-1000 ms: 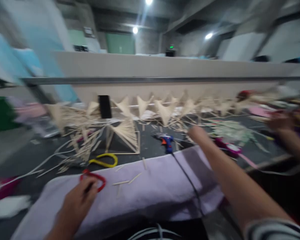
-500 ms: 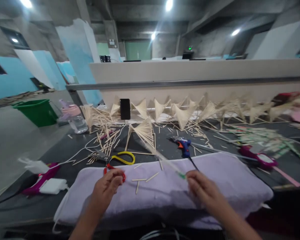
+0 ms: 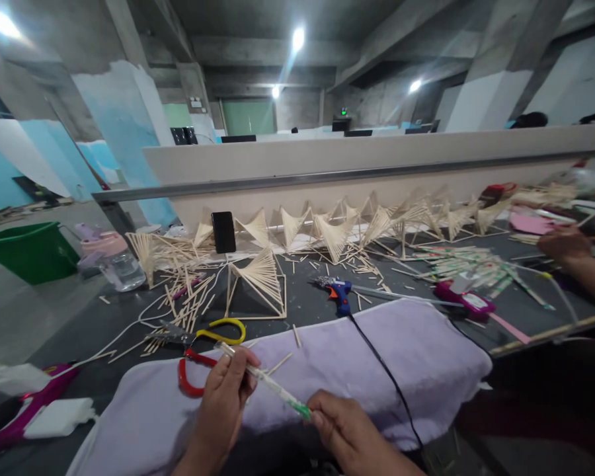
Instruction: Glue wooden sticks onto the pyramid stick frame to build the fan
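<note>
My left hand (image 3: 228, 390) is closed around the upper part of a pair of chopsticks in a thin clear wrapper (image 3: 277, 389). My right hand (image 3: 346, 423) pinches the green-printed lower end, so the packet slants between both hands above a folded lilac towel (image 3: 357, 357). Scissors (image 3: 220, 330) with one yellow and one red handle lie open beside my left hand, partly on the towel. A few loose wooden sticks (image 3: 280, 363) rest on the towel. Behind it stands a frame of glued sticks (image 3: 258, 284), its sticks fanned into a twisted surface.
A blue glue gun (image 3: 341, 295) lies behind the towel, its black cord crossing it. Several stick models (image 3: 334, 235) line the back board. Wrapped chopsticks (image 3: 471, 264) are piled right, near another person's hand (image 3: 565, 243). A phone (image 3: 223, 232), bottle (image 3: 119, 261) and magenta power strips (image 3: 463, 301) stand about.
My right hand, earlier reaching right toward the pile, has come back with the wrapped chopsticks. My left hand has left the red scissor handle and now grips the packet's other end.
</note>
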`<state>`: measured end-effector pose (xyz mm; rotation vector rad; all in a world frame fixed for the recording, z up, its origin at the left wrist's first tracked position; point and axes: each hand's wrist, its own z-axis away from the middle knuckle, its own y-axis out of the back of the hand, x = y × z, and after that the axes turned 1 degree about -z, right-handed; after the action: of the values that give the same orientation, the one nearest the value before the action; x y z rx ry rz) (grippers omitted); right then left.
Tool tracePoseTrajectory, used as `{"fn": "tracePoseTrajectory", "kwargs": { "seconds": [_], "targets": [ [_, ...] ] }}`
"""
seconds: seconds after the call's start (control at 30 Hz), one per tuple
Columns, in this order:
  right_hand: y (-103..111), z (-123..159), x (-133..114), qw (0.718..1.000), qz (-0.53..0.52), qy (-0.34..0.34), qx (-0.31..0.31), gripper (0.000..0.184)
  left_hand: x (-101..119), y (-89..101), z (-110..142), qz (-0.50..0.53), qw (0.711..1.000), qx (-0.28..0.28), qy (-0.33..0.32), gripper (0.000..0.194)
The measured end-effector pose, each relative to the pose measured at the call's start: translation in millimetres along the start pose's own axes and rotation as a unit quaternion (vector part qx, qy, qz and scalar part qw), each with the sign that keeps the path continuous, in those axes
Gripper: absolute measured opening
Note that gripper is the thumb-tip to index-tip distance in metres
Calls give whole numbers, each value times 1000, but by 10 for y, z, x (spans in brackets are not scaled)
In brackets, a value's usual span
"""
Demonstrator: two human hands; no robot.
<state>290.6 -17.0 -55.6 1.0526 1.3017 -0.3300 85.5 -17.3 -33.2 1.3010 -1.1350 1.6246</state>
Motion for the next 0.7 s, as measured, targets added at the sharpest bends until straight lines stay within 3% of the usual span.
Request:
{"fn": "tracePoseTrajectory", "kwargs": {
  "seconds": [0.1,0.23,0.37,0.53,0.63,0.7],
  "targets": [
    [-17,-20,-38,1000,-7,-15,6,29,-78,-91,45,-3,999,-31,33,36],
    [-97,-72,16,999,-44,-20,15,30,-162,-180,119,-38,998,-53,21,36],
    [-171,-106,78,996,-80,-19,13,30,-106,-91,103,-77,993,-87,28,34],
    [-150,-120,-7,999,-43,1,-12,29,114,240,-24,14,998,18,-58,28],
    [-138,-115,-70,999,-16,2,-30,26,253,423,-97,41,996,51,-62,23],
    [-122,-100,-83,999,8,7,-48,23,383,576,-149,76,987,119,-71,22]
  ]
}}
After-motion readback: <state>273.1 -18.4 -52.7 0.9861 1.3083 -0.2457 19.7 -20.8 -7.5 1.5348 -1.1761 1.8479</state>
